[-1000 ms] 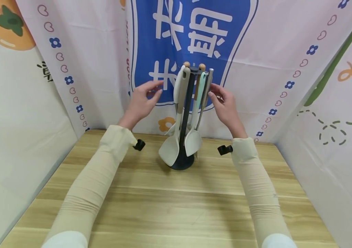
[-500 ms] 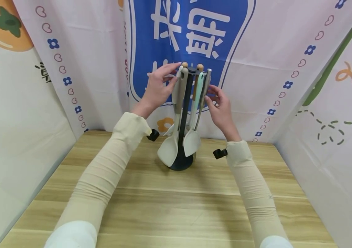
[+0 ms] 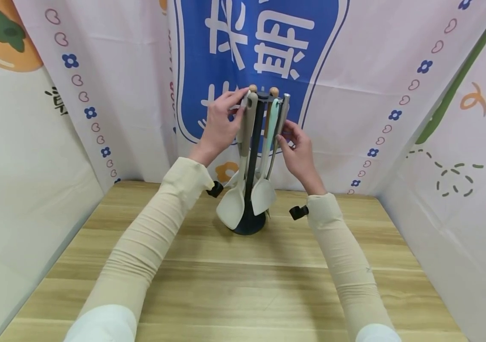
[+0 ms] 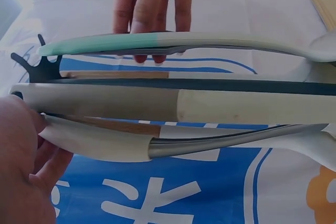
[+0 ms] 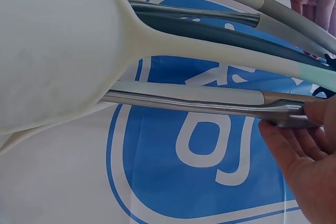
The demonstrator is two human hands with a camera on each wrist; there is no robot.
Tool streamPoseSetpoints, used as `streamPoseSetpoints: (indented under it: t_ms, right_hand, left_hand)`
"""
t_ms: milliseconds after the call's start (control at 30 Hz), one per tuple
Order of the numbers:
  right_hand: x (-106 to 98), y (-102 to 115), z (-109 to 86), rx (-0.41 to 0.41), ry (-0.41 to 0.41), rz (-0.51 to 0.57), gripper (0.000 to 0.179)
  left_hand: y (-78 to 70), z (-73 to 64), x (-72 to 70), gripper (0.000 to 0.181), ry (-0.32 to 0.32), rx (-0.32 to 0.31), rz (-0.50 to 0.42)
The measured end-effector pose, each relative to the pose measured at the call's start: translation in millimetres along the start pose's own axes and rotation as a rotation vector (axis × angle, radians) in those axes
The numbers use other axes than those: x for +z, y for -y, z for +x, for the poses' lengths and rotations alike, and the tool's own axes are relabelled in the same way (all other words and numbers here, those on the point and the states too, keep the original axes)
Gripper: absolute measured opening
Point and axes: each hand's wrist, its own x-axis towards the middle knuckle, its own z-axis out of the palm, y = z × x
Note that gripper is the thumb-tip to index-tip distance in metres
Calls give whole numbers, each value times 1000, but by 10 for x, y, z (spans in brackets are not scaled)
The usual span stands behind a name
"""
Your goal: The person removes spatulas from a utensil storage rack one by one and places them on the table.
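Note:
A black utensil stand (image 3: 249, 224) is hung all round with kitchen utensils. At its left, my left hand (image 3: 221, 122) pinches the top of a white-handled utensil (image 4: 100, 139) with a steel shaft. On the right side, my right hand (image 3: 298, 148) holds a steel-handled utensil (image 5: 283, 113) between thumb and fingers. The heads of both held utensils are hidden. A grey-handled turner (image 3: 231, 209) and a mint-handled utensil (image 3: 263, 196) with a pale flat head hang at the front. Wooden handle ends (image 3: 274, 91) show behind.
The stand is near the back of a wooden table (image 3: 243, 285). A printed cloth (image 3: 345, 118) with a blue panel hangs close behind it, and more printed cloth lines both sides. Small black cameras (image 3: 298, 212) sit at the wrists.
My left hand has moved right and up onto the white handle and pinches it. My right hand has moved left to the steel handle and now holds it.

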Motion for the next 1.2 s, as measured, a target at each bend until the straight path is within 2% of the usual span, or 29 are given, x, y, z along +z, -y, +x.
streamPoseSetpoints:
  t_ms: [233, 567, 833, 1200]
  right_hand:
    - [11, 24, 1, -28, -30, -1, 38]
    - [-6, 39, 2, -18, -40, -14, 39]
    - [13, 30, -19, 18, -41, -9, 41]
    - [-46, 22, -70, -1, -98, 11, 40]
  left_hand:
    - [-15, 2, 17, 40, -19, -1, 17]
    - [-100, 5, 8, 41, 5, -50, 31]
    - [-67, -32, 14, 41, -12, -52, 26]
    - [-76, -28, 46, 40, -2, -52, -2]
